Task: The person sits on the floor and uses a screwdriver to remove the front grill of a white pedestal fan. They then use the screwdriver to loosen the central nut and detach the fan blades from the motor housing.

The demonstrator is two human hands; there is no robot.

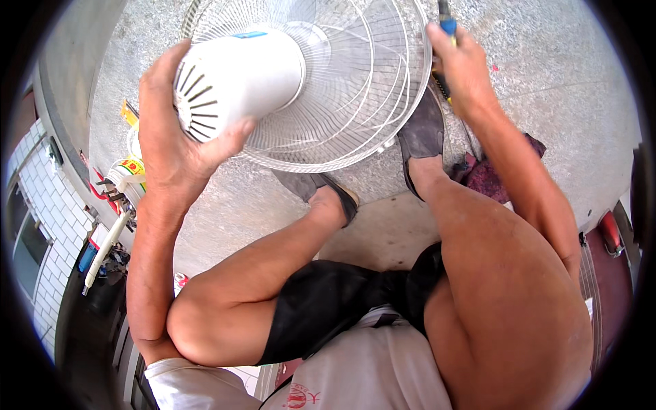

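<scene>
My left hand (171, 130) is wrapped round the white motor housing (249, 68) of an electric fan, thumb below and fingers over its slotted back end. The fan's round white wire guard (342, 130) spreads to the right of the housing, above my feet. My right hand (465, 72) is closed on a slim dark tool with a blue band (447, 26), beside the guard's right rim. Its exact kind I cannot make out, as the fingers cover part of it. Below that hand, a black-and-yellow thing (441, 86) shows partly behind the rim.
My dark shoes (422, 126) stand on the speckled grey floor (560, 116). A dark red cloth (486, 179) lies beside the right foot. At left, a white tub (130, 171) and a container of several tools (113, 195) stand near my forearm. A red object (610, 234) sits far right.
</scene>
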